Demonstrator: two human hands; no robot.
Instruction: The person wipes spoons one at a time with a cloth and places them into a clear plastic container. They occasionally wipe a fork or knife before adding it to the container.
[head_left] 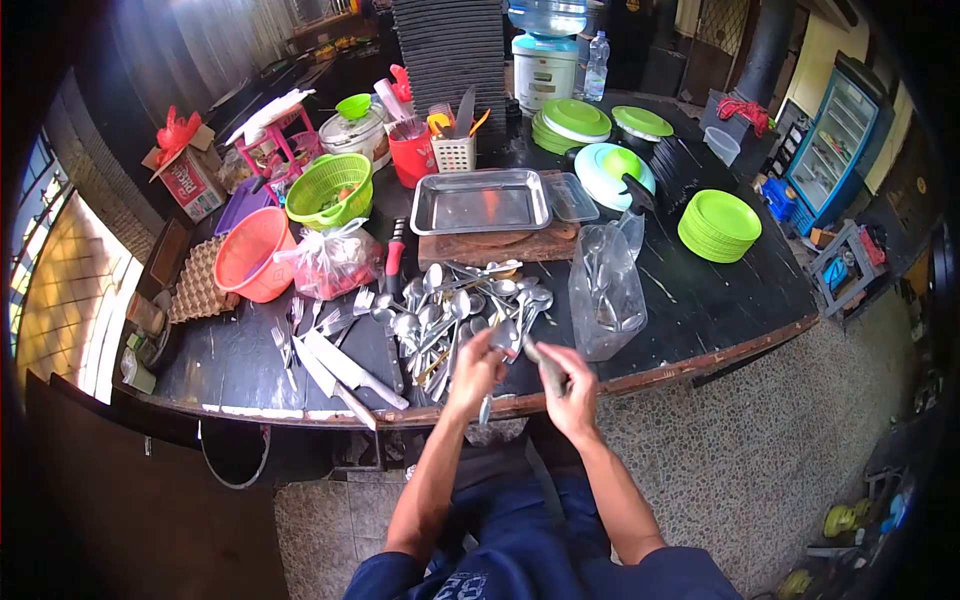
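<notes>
My left hand (478, 372) is closed round a spoon (506, 334), its bowl toward the right and its handle end showing below my fingers. My right hand (572, 392) grips a greyish piece (550, 374) that looks like a folded cloth. Both hands are over the table's front edge, a little apart. Just beyond them lies a loose heap of metal spoons (430, 318), with some forks (336, 322) at its left. Right of the heap, a clear plastic bag (607, 300) has several spoons inside.
Two large knives (345, 372) lie at the front left. A metal tray (481, 205) rests on a wooden board (500, 248) behind the heap. Green plates (719, 225) are stacked at right. Orange (252, 255) and green baskets (330, 190) and an egg carton (203, 280) stand at left.
</notes>
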